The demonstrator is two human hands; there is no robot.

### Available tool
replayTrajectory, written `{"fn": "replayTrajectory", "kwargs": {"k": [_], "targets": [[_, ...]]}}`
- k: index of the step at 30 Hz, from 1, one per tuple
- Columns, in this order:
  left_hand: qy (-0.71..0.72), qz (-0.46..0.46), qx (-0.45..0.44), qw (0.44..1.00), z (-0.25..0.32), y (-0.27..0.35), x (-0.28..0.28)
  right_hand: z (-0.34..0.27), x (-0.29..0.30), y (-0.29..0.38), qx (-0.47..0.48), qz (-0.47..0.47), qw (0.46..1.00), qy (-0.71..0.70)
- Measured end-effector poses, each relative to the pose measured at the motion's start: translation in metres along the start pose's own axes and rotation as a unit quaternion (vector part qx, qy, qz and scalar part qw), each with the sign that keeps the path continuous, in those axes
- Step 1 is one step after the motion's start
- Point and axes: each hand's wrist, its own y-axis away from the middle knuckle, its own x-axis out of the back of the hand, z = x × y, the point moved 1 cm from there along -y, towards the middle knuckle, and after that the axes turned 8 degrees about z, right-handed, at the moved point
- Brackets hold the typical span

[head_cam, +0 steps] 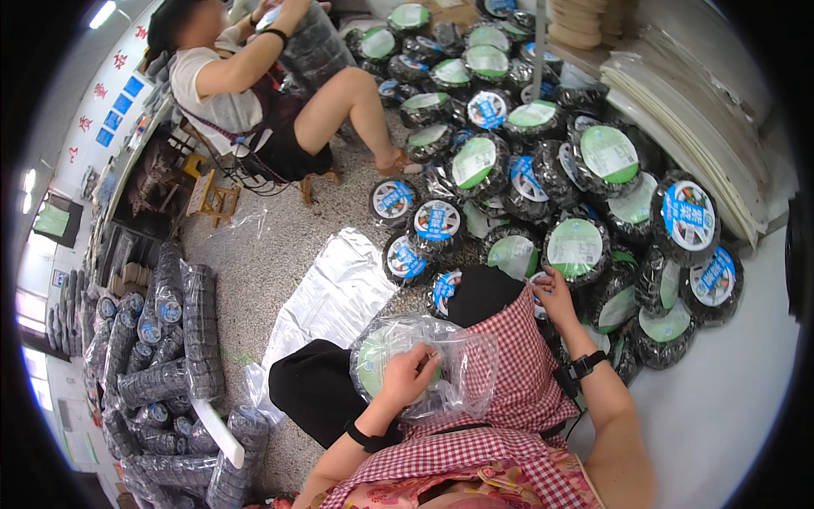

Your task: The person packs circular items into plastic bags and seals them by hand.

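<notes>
In my lap lies a clear plastic bag (474, 375) around a round, dark pack with a green-and-white label (375, 362). My left hand (410, 375) rests on it, fingers curled at the loose film. To the right, my right hand (552, 296) reaches past my knee into a heap of wrapped round packs. Its fingertips are at the edge of a blue-and-white labelled pack (540, 306), mostly hidden by the hand and my apron (502, 356). A green-labelled pack (575, 247) sits just beyond those fingers. Whether they grip anything cannot be made out.
Silvery film (337, 292) covers the floor ahead. Long wrapped stacks of packs (168, 455) are piled at left, with a white strip (218, 432) across them. A seated co-worker (222, 95) holds a tall wrapped stack (318, 51). Pale sheets (687, 140) lean at right.
</notes>
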Motion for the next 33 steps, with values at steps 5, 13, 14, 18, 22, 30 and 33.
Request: {"fn": "replayTrajectory", "kwargs": {"k": [5,13,14,18,22,30,33], "targets": [[0.008,0.051,-0.028,0.998,-0.016,-0.004,0.002,-0.020,-0.044,-0.073,0.031,-0.034,0.998,-0.034],[0.057,0.014,-0.033,0.998,-0.010,-0.015,0.002,-0.091,-0.109,-0.242,0.069,0.263,0.940,0.205],[0.074,0.011,-0.024,0.997,-0.011,-0.015,0.004,-0.098,-0.121,-0.243,-0.002,0.269,0.940,0.208],[0.047,0.028,-0.005,0.998,-0.017,-0.017,0.010,-0.082,-0.147,-0.261,-0.028,0.273,0.936,0.220],[0.046,0.074,0.025,0.996,-0.019,-0.008,0.010,-0.083,-0.140,-0.235,-0.080,0.198,0.971,0.108],[0.038,0.107,-0.024,0.993,-0.021,0.000,0.015,0.013,-0.056,-0.173,-0.160,-0.034,0.909,-0.383],[0.031,0.118,-0.033,0.992,-0.020,0.002,0.013,-0.006,-0.037,-0.108,-0.205,-0.042,0.877,-0.433]]}}
